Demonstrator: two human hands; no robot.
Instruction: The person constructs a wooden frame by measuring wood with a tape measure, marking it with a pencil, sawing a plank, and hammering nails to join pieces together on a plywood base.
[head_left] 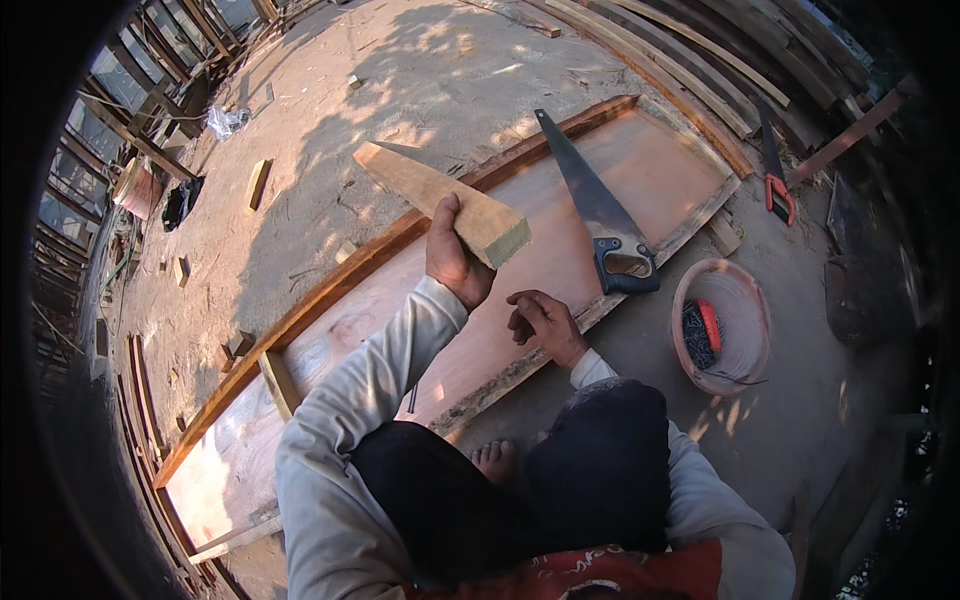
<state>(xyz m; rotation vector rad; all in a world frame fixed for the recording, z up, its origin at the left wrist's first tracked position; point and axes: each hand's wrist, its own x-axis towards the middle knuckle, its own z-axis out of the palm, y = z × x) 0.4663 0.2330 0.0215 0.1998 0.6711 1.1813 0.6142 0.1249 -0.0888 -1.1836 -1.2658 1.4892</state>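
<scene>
My left hand (457, 262) grips a short, thick wood block (425, 190), raised over a wood-framed plywood panel (505, 235). The block points away to the far left, its sawn end turned toward me. Close to the right of it, my right hand (548, 327) hovers above the panel's near edge with curled fingers; whether something small sits in them is hidden. A handsaw (590, 185) with a dark handle lies across the panel to the right, apart from both hands. Beside my left forearm a thin dark metal piece (412, 398) shows, partly covered.
A pinkish tub (765, 325) at right holds nails (692, 340) and a red object (711, 326). Beyond it lies a red-handled saw (778, 198). A crosspiece (279, 385) spans the panel's left part. Long boards (670, 65) lie at far right; offcuts (258, 185) dot the ground.
</scene>
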